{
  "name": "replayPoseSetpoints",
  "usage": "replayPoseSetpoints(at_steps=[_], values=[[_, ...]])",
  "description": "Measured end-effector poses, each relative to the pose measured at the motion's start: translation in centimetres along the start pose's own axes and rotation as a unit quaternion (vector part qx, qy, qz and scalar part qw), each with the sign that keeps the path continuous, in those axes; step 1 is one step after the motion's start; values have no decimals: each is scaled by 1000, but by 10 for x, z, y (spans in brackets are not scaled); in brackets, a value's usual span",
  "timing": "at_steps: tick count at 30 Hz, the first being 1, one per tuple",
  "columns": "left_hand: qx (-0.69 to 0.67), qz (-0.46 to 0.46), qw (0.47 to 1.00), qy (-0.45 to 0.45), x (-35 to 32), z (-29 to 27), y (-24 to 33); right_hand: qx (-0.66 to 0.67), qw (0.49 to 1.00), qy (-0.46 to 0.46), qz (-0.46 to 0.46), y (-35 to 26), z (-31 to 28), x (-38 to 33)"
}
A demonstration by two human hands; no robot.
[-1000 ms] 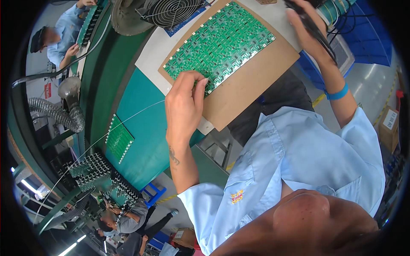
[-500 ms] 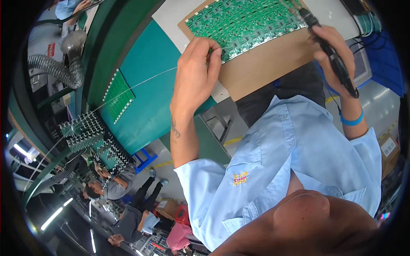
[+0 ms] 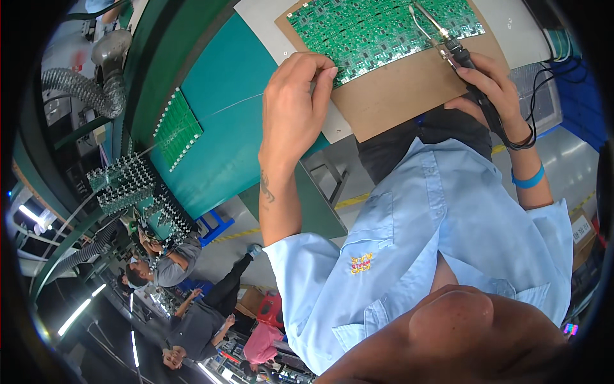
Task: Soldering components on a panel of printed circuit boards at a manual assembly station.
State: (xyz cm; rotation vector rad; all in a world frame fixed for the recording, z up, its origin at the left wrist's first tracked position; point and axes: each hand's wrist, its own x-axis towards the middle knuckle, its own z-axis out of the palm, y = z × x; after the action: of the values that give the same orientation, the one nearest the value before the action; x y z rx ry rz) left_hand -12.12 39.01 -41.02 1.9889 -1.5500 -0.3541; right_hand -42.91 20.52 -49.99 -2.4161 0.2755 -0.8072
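In the head view, a blue bin (image 3: 581,105) was cut off at upper right, contents unreadable! Top centre, the green circuit board (image 3: 377,35), upper edge cropped, lay on brown cardboard (image 3: 396,96); the left hand (image 3: 291,109) pinched thin wire (image 3: 231,107), the right hand (image 3: 501,96) wrapped the soldering iron (image 3: 462,56). Teal mat (image 3: 224,153) left, grey floor (image 3: 571,171) gleamed right.

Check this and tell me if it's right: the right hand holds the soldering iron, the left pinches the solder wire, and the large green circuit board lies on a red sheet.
Not quite: the sheet is brown, as the head view shows. The right hand holds the soldering iron, the left hand pinches the solder wire, and the large green circuit board lies on a brown sheet.
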Motion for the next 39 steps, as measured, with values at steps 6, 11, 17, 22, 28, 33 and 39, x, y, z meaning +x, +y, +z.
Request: replayPoseSetpoints(at_steps=[6, 11, 17, 22, 28, 33, 39], values=[[-40, 21, 999, -3, 3, 7, 3, 9, 999, 35, -31, 6, -10, -1], [-44, 58, 997, -35, 13, 11, 6, 17, 998, 53, -18, -7, -26, 1], [-25, 94, 992, -85, 28, 4, 7, 76, 996, 45, 27, -76, -29, 20], [-1, 116, 986, -123, 38, 6, 12, 134, 990, 16, 32, -102, -24, 27], [-9, 88, 985, -147, 40, 6, 18, 124, 991, 26, 52, -106, -12, 33], [-1, 75, 984, -164, 41, 2, 14, 120, 990, 37, 58, -104, -6, 33], [10, 65, 982, -178, 45, 2, 16, 126, 989, 34, 63, -101, -4, 36]])
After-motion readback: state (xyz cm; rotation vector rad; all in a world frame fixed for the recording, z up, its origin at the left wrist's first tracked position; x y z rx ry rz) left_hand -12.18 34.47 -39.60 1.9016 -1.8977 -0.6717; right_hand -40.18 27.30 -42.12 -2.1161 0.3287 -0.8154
